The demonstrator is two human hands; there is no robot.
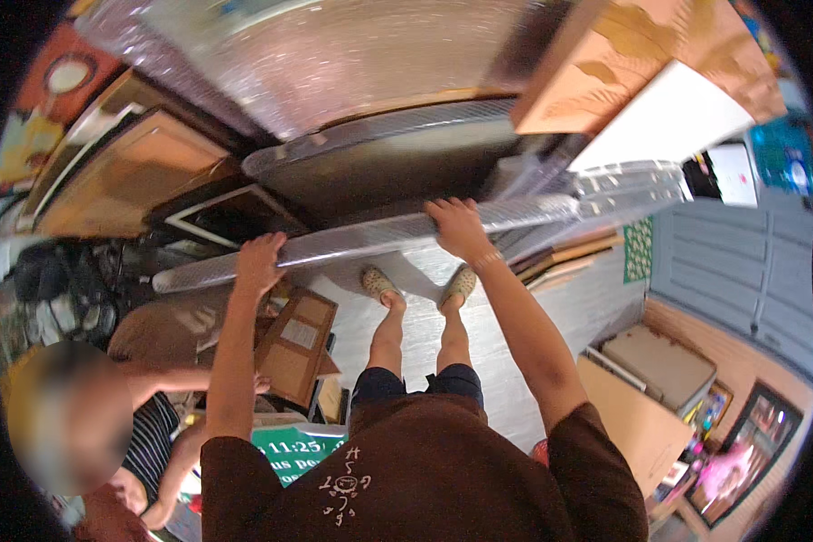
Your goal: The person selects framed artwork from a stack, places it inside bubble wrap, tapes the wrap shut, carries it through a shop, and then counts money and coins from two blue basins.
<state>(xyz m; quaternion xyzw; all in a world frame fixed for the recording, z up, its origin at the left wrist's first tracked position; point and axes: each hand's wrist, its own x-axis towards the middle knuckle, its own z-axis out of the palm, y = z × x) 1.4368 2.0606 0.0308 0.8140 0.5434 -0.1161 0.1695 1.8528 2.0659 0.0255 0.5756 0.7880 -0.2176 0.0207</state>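
Note:
A long flat panel in clear bubble wrap [361, 242] stands on edge in front of me, its top edge running across the view. My left hand [262, 260] is closed over that edge left of the middle. Further right, my right hand [461, 230] grips the same edge, fingers curled over the far side. What lies inside the wrap cannot be made out. Just beyond it leans another wrapped panel [379, 126]. A dark picture frame with a pale inner border [235, 217] stands close to my left hand. My feet are on the pale floor below the panel.
At the left sits another person [158, 434], one hand by a brown framed board [298, 339]. More frames [144, 172] lean at the far left. An orange patterned box [596, 63] is at the upper right. A blue door [732, 271] and cardboard box [628, 420] stand right.

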